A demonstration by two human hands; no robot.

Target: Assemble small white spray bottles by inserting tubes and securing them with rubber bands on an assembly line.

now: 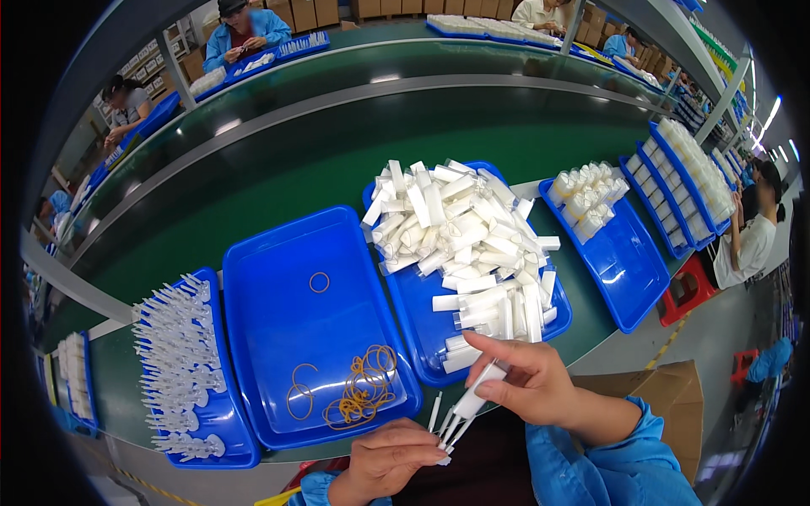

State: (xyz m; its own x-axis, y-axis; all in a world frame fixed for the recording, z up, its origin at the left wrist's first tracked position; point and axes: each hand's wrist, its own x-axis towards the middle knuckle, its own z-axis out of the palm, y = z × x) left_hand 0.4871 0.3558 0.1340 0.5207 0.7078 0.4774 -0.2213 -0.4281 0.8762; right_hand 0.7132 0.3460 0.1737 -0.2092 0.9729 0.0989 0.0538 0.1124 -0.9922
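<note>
White plastic tube (477, 390) sits pinched in your right hand (527, 381), just below the blue tray (422, 325) heaped with white tubes. Your left hand (396, 460), lower and left of that tray, has its grip closed on a few thin white sticks (445, 426). Rubber bands (361, 390) lie in the tray to its left.

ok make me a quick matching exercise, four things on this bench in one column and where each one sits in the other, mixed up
Things:
1. rubber bands
2. heap of white tubes
3. clear plastic nozzles
4. thin white tube

Places:
A. pinched in the right hand
B. tray farthest left
C. near corner of the middle tray
D. tray just right of the middle one

Pairs: 1-C, 2-D, 3-B, 4-A
</note>
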